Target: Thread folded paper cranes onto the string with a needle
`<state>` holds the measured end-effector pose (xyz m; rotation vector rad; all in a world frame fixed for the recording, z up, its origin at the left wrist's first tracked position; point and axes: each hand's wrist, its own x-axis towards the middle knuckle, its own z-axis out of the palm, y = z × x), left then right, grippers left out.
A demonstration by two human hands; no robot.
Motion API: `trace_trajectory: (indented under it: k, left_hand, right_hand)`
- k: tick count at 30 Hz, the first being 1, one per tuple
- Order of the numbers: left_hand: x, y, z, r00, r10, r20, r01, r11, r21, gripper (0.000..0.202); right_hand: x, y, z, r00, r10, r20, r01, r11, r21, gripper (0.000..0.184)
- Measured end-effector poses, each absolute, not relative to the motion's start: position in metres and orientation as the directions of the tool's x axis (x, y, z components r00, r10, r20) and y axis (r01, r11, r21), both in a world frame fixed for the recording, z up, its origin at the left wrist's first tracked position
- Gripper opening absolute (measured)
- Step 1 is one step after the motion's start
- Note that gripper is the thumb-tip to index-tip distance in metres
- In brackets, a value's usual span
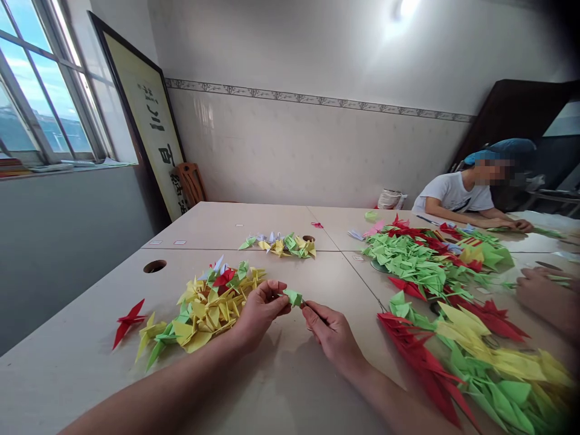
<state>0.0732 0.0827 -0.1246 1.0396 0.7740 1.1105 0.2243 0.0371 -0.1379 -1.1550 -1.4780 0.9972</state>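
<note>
Left hand (259, 309) and right hand (328, 333) closed, pinching a small green paper crane (293, 297) between them — lifted clear of the surface (344, 284), the mixed paper crane pile (212, 308) within reach at left.

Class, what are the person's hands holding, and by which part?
A small green origami piece, pinched from opposite sides by the left hand and right hand at the fingertips; which fold each takes is too small to tell.

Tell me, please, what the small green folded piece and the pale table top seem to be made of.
The small green folded piece looks like thin matte paper: it has sharp creases and flat facets. The pale table top looks like smooth laminate, faintly glossy where the light falls, though its core is hidden.
</note>
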Motion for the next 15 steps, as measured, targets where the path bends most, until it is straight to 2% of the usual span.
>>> trace_trajectory:
  k: [5,10,15]
  left_hand:
    - [0.073,0.085,-0.127,0.259,0.965,0.034,-0.315,0.051,0.948,0.031]
    - [0.073,0.088,-0.134,0.196,0.935,0.295,-0.086,-0.283,0.955,0.026]
    - [0.072,0.074,-0.134,0.333,0.844,0.420,0.159,-0.489,0.857,0.022]
  right_hand:
    - [0.226,0.039,-0.139,-0.063,0.977,0.203,0.148,0.210,-0.966,0.030]
    - [0.229,0.042,-0.142,0.066,0.978,0.197,0.067,0.193,-0.979,0.029]
    - [0.228,0.041,-0.141,0.007,0.973,0.230,0.078,0.228,-0.970,0.025]
